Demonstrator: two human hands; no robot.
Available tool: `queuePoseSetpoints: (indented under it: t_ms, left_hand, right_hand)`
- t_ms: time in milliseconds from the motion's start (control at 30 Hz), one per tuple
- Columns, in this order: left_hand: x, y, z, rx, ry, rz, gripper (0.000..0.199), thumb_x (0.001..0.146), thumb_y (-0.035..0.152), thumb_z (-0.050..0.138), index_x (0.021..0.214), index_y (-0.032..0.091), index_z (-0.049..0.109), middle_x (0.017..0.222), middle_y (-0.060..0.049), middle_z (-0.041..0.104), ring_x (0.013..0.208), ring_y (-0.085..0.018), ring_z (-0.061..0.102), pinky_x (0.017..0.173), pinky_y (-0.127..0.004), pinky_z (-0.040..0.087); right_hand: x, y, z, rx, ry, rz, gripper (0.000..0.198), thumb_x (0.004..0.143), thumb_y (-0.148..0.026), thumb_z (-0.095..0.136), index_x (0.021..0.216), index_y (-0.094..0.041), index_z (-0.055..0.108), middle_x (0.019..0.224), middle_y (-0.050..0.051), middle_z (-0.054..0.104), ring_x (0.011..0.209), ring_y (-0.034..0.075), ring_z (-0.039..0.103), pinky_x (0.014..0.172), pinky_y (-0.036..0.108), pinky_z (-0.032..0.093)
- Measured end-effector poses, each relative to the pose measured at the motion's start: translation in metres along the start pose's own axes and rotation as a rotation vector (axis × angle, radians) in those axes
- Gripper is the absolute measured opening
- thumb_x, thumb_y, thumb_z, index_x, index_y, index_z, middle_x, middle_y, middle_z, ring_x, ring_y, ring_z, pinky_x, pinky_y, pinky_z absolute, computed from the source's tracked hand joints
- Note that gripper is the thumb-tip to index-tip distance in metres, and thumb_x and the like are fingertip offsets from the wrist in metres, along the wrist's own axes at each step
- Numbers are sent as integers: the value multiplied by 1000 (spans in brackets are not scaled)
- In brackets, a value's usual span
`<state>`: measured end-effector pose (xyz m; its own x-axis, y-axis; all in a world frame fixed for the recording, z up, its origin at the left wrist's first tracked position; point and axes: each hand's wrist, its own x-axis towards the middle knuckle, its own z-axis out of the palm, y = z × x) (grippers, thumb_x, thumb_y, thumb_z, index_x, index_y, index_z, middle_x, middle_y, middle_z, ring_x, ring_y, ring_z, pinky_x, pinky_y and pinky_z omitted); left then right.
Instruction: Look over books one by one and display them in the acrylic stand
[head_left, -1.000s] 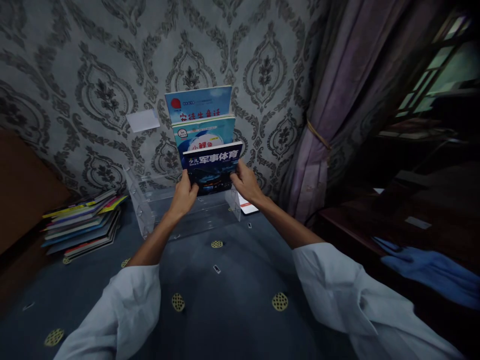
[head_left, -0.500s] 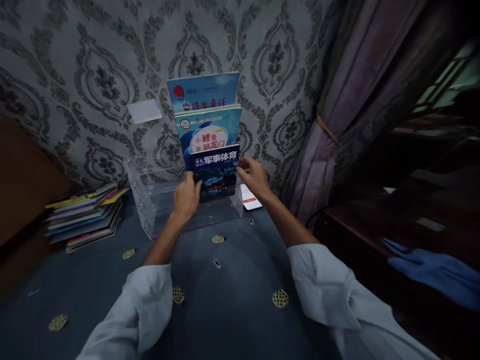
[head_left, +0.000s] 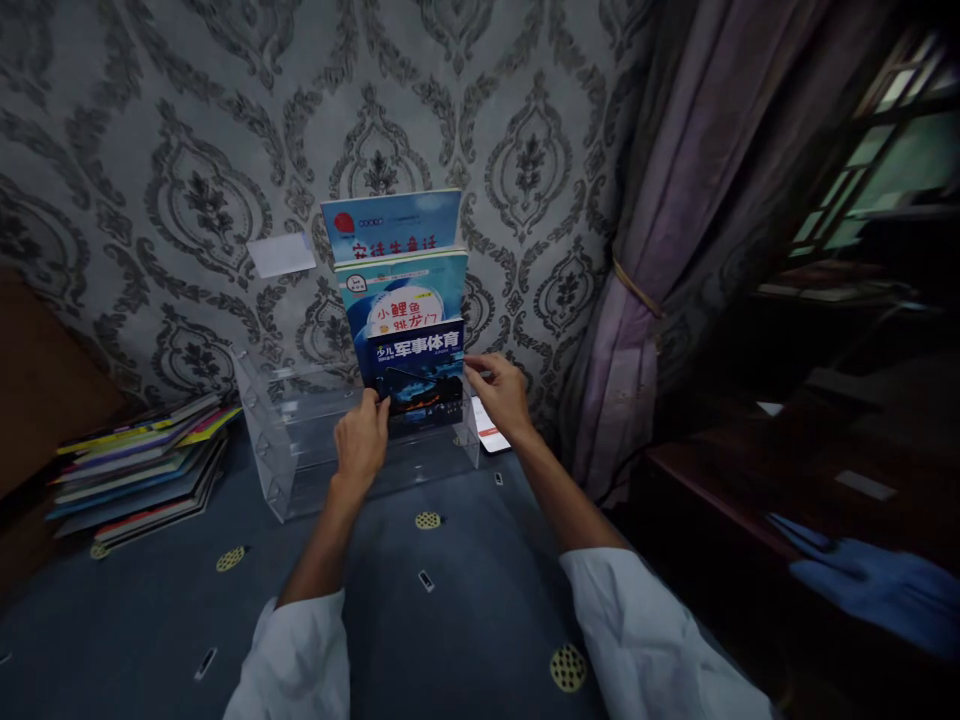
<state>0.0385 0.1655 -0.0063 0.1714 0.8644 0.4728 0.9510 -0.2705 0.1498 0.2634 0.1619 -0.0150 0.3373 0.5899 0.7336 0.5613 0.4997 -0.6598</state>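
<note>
A dark blue book [head_left: 418, 378] with white Chinese lettering stands upright at the front of a clear plastic tiered rack [head_left: 264, 440]. My left hand [head_left: 361, 437] pinches its lower left edge, thumb on the cover. At the right edge, the fingertips of my right hand [head_left: 501, 395] are closed on the same book. Just behind it rises a light blue book [head_left: 439, 285] with red lettering on a white oval. Farther back and higher stands another blue book [head_left: 394, 215] with a red mark. The lower parts of both rear books are hidden.
A pile of thin books [head_left: 142, 465] lies left of the rack. A lit phone [head_left: 491, 435] is partly hidden behind the rack's right end. A white card [head_left: 281, 255] is by the wall. A tied curtain [head_left: 619, 340] hangs at right, near a blue glove [head_left: 877, 580].
The camera view has tilted up, so everything sits lower in the picture and slightly left. Both hands keep their hold on the dark blue book, which has barely moved against the rack.
</note>
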Motion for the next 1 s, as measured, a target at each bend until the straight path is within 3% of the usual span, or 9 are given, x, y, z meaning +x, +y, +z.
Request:
queuePoseSetpoints:
  t_ms: [267, 733, 1000]
  left_hand:
    - [-2, 4, 1, 38, -7, -2, 25, 107, 35, 37, 112, 19, 55, 90, -8, 75, 86, -26, 72, 60, -30, 32]
    - [-4, 2, 4, 19, 9, 14, 26, 107, 33, 35, 110, 18, 56, 87, -9, 73, 83, -25, 71, 62, -28, 35]
    - [-4, 0, 4, -8, 3, 46, 29, 108, 30, 29, 110, 19, 56, 91, -9, 74, 86, -23, 71, 64, -28, 37]
  right_hand:
    - [-3, 5, 5, 16, 22, 36, 27, 79, -21, 62, 99, -22, 80, 83, 4, 74, 78, 21, 69, 71, 33, 56]
    - [-3, 5, 7, 23, 50, 64, 23, 78, -25, 61, 91, -20, 79, 86, 6, 77, 77, 22, 71, 72, 33, 55]
    - [5, -5, -6, -70, -44, 90, 16, 78, -27, 59, 79, -19, 73, 78, 4, 76, 72, 21, 69, 72, 33, 54]
